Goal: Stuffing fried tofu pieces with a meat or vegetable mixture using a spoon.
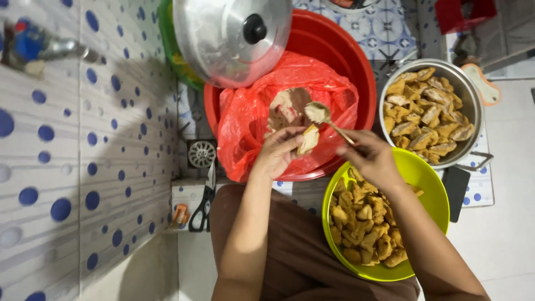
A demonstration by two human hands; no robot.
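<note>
A tiled floor (501, 234) and a white wall with blue dots (83, 167) framed the spot where a person sat low over the work. The left hand (277, 153) was curled around a piece of fried tofu (308, 139), pinched between thumb and fingers, and the right hand (372, 159) gripped a spoon (322, 115) heaped with pale paste just above that piece. This looked like the filling step, midway: the next move would call for tipping the paste into the tofu without tearing it.

Beyond the hands a red plastic bag (251, 117), open and crumpled inside a red basin (340, 50), held the paste. Under the right hand sat a lime-green bowl (432, 184) of fried pieces, and past it a metal pot (471, 100) with more. A steel lid (223, 39) leaned far beyond the left hand; black scissors (205, 203) lay to its left. No labels were legible.
</note>
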